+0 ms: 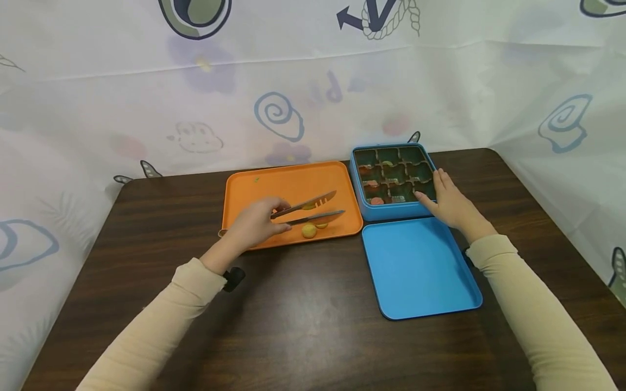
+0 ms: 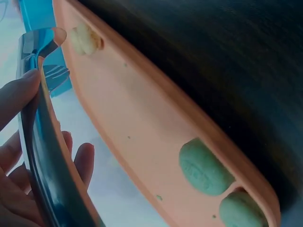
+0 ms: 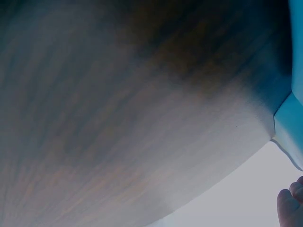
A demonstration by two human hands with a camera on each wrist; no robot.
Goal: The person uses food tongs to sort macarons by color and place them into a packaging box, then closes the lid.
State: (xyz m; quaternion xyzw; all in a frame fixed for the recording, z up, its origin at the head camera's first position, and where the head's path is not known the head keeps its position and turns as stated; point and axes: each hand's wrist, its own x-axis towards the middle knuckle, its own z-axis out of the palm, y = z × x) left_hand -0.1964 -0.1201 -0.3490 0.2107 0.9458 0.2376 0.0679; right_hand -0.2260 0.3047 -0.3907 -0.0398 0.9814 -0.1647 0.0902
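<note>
My left hand [image 1: 256, 220] holds a pair of metal tongs [image 1: 295, 207] over the orange tray [image 1: 288, 182], thumb on one arm and fingers on the other. The tongs' arms are spread, one ending in fork tines. Small yellowish food pieces [image 1: 309, 231] lie on the tray near the tips. In the left wrist view, two green round pieces [image 2: 204, 166] lie at the tray's near end, hidden by the hand from the head view. My right hand [image 1: 455, 206] rests with extended fingers on the right edge of the blue box [image 1: 391, 212].
The box has a dark insert with several compartments, some holding small reddish or green pieces. A flat blue lid [image 1: 420, 271] lies in front of the box. All stand on a dark wooden table [image 1: 303, 315], with a patterned white cloth [image 1: 313, 70] behind.
</note>
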